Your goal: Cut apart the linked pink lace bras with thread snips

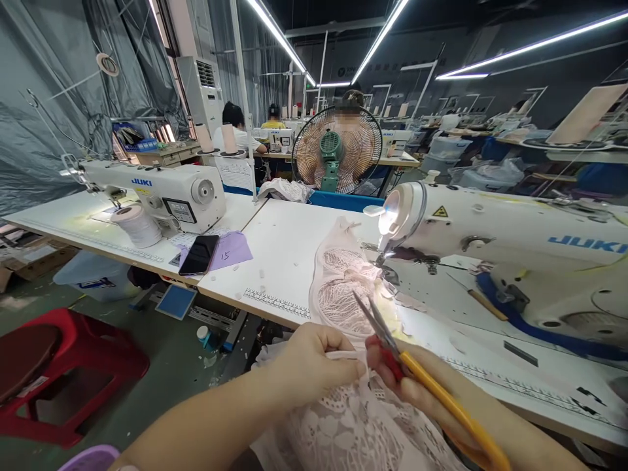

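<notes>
My left hand (321,360) is closed on the edge of a pale pink lace bra (343,301), pinching a narrow strip of it. In my right hand (417,379) is a pair of scissors (385,327) with yellow-orange handles, held with the blades slightly apart and pointing up and away. Something red shows at the right fingers, between them and the scissors. The lace runs from the needle area of the right sewing machine (481,222) down over the table edge, and more of it hangs below my hands.
A second sewing machine (152,190) stands left, with a thread cone (136,226) beside it. A phone (199,254) lies on purple fabric (233,252). Beyond the table is a large fan (336,150), with people behind. A red stool (69,373) stands at lower left.
</notes>
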The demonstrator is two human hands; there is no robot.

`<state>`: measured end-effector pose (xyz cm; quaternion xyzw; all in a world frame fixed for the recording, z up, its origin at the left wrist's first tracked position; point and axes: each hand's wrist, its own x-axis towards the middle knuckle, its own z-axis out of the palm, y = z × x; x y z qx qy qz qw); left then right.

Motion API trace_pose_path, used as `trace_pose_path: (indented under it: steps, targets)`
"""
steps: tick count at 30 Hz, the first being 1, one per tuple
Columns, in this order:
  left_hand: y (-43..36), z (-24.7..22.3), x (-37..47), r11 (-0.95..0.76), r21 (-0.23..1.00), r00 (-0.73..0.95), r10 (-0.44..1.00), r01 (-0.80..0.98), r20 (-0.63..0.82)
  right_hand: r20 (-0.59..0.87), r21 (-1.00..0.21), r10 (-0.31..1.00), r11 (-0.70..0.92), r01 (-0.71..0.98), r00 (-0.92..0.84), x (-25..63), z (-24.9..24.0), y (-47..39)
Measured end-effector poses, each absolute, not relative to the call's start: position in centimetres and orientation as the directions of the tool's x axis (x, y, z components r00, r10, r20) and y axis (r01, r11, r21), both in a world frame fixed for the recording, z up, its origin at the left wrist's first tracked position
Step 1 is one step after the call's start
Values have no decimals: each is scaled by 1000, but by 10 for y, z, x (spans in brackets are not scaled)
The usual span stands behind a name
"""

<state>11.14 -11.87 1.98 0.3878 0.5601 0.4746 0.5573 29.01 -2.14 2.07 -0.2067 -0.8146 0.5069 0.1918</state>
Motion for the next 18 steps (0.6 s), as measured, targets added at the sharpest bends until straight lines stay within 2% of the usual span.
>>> trace_pose_path:
  steps: [4, 9, 14, 18]
  targets:
    - [-116, 18, 105, 277, 954, -100, 952, -115, -289, 63, -901, 506, 400, 169, -860, 309, -1, -26]
    - [-111, 19, 103, 278, 954, -87, 954, -114, -288, 117, -864, 480, 481, 149, -869, 317, -15, -33]
    - [-108, 24, 104, 330, 940, -98, 936, -89, -338, 86, -787, 352, 598, 153, -932, 318, -14, -28]
    - [-107, 28, 105, 347, 933, -101, 929, -95, -355, 221, -686, 347, 720, 108, -912, 315, -14, -27]
